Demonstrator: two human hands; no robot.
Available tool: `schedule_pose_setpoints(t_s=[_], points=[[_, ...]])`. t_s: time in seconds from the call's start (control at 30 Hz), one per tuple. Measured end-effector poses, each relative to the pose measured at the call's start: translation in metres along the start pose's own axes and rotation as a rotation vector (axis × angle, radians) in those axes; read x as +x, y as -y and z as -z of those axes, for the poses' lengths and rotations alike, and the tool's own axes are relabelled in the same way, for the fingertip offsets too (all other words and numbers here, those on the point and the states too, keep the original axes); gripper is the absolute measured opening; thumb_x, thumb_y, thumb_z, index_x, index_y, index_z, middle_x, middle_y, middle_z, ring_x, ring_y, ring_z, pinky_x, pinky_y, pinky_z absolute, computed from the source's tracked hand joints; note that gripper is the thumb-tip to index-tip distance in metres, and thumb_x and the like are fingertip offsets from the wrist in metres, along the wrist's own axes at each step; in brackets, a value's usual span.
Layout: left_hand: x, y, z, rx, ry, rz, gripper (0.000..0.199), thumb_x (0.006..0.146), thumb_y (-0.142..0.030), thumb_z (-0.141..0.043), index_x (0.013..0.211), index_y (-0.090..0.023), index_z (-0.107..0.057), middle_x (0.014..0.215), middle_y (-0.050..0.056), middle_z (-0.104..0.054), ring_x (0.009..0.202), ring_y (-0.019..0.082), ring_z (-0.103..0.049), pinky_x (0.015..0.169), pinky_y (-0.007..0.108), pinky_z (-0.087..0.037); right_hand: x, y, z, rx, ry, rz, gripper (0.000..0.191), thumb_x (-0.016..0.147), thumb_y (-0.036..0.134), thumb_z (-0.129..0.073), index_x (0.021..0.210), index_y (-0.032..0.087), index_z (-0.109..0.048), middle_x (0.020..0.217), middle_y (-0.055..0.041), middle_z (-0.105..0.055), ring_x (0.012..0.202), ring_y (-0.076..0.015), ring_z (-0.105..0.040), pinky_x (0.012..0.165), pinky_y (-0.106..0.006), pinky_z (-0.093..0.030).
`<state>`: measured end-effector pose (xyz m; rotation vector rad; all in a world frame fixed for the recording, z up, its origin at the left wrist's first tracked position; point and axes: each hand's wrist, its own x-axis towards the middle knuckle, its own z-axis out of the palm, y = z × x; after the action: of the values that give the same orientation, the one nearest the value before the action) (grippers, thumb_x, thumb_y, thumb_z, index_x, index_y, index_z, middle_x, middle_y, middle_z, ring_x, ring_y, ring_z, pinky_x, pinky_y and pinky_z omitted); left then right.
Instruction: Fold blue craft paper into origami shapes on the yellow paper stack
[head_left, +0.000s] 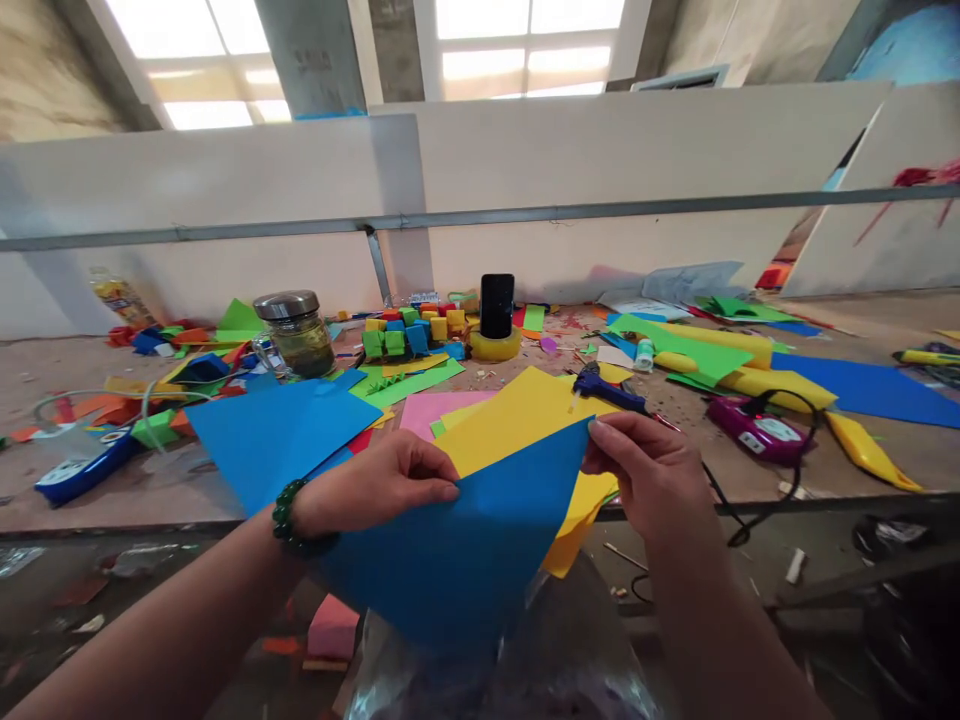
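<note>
The left hand [382, 482] pinches the upper edge of a blue sheet [457, 550]; the right hand [649, 470] grips its top right corner. The sheet hangs between and below both hands, its long edge rising from left to right. Just beyond the hands, a yellow sheet [517, 415] lies on the table [491, 378].

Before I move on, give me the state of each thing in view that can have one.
Left hand: pinching the sheet's top edge
Right hand: pinching its corner
Held blue sheet: raised, bowed
Phone: upright, screen dark
Glass jar: lid on, partly hidden contents
Glue gun: lying down; power unclear
Purple power strip: black cable at it; power unclear
</note>
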<state>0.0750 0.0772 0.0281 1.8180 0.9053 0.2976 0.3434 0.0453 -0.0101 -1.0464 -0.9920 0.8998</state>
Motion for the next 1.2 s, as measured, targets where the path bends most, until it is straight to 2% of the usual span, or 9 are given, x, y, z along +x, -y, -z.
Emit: schedule_pose_setpoints(t_s=[0.27,0.4,0.47,0.53,0.63,0.83,0.97,1.07,1.2], points=[[0.002,0.003,0.003,0.025,-0.014,-0.009,0.029,0.078,-0.042,-0.068,0.080,-0.013,-0.070,0.070,0.000,-0.063,0.061,0.009,-0.049,0.055,0.017,-0.040,0.003,0.000,0.002,-0.037,-0.071,0.100,0.022,0.065,0.036,-0.079,0.068,0.019,-0.066,0.052,0.0038,-0.059,0.044,-0.0085,-0.052,0.043,-0.021,-0.045],[0.009,0.007,0.015,-0.026,-0.056,0.003,0.033,0.075,-0.045,-0.070,0.081,-0.013,-0.070,0.073,0.001,-0.066,0.065,0.010,-0.053,0.061,0.020,-0.045,0.014,-0.007,-0.004,0.015,-0.042,-0.008,0.031,0.065,0.046,-0.076,0.077,0.019,-0.067,0.061,0.0011,-0.065,0.050,-0.0109,-0.058,0.049,-0.023,-0.049],[0.021,0.007,0.026,-0.061,-0.105,-0.006,0.035,0.072,-0.047,-0.073,0.083,-0.013,-0.071,0.079,0.003,-0.068,0.070,0.012,-0.056,0.067,0.023,-0.048,0.022,-0.012,-0.007,-0.015,-0.004,-0.005,0.040,0.069,0.049,-0.074,0.096,0.020,-0.067,0.072,0.0002,-0.069,0.055,-0.0114,-0.061,0.054,-0.024,-0.051],[0.041,0.009,0.040,-0.057,-0.140,-0.016,0.038,0.069,-0.046,-0.076,0.086,-0.013,-0.072,0.083,0.004,-0.070,0.073,0.013,-0.058,0.071,0.024,-0.048,0.031,-0.018,-0.008,-0.085,-0.066,0.119,0.044,0.072,0.046,-0.073,0.107,0.022,-0.063,0.079,0.0008,-0.069,0.060,-0.0115,-0.062,0.059,-0.025,-0.052],[0.081,0.019,0.058,0.113,-0.236,0.027,0.035,0.069,-0.043,-0.076,0.085,-0.012,-0.073,0.078,0.004,-0.069,0.066,0.012,-0.056,0.066,0.024,-0.046,0.047,-0.029,-0.007,-0.335,-0.108,0.308,0.032,0.078,0.042,-0.067,0.101,0.020,-0.067,0.082,-0.0018,-0.069,0.070,-0.0154,-0.064,0.067,-0.029,-0.053],[0.137,0.049,0.061,0.436,-0.338,0.112,0.022,0.076,-0.029,-0.068,0.084,-0.009,-0.072,0.074,0.007,-0.069,0.073,0.019,-0.060,0.068,0.028,-0.047,0.054,-0.062,-0.007,-1.011,0.425,0.346,0.030,0.089,0.030,-0.049,0.101,0.020,-0.074,0.101,-0.0106,-0.072,0.091,-0.0234,-0.065,0.082,-0.035,-0.050],[0.135,0.049,0.033,0.614,-0.415,0.016,0.036,0.075,-0.018,-0.066,0.111,-0.013,-0.067,0.120,0.015,-0.064,0.118,0.031,-0.052,0.100,0.042,-0.039,0.046,-0.066,-0.010,-1.233,0.543,0.389,0.039,0.095,0.029,-0.039,0.111,0.017,-0.073,0.106,-0.0141,-0.068,0.098,-0.0247,-0.061,0.085,-0.033,-0.047],[0.125,0.045,0.005,0.798,-0.227,-0.144,0.032,0.080,-0.021,-0.063,0.112,-0.018,-0.066,0.137,0.014,-0.054,0.129,0.032,-0.045,0.112,0.052,-0.025,0.055,-0.055,-0.010,-1.252,0.731,0.356,0.039,0.095,0.027,-0.039,0.113,0.017,-0.073,0.106,-0.0150,-0.067,0.098,-0.0254,-0.061,0.087,-0.034,-0.046],[0.118,0.047,-0.003,0.682,0.087,-0.238,0.036,0.096,-0.026,-0.041,0.124,-0.014,-0.060,0.137,0.015,-0.055,0.128,0.026,-0.049,0.112,0.041,-0.032,0.078,-0.033,-0.004,-1.118,0.904,0.152,0.032,0.091,0.033,-0.049,0.100,0.020,-0.077,0.096,-0.0106,-0.070,0.083,-0.0214,-0.065,0.076,-0.029,-0.049]])
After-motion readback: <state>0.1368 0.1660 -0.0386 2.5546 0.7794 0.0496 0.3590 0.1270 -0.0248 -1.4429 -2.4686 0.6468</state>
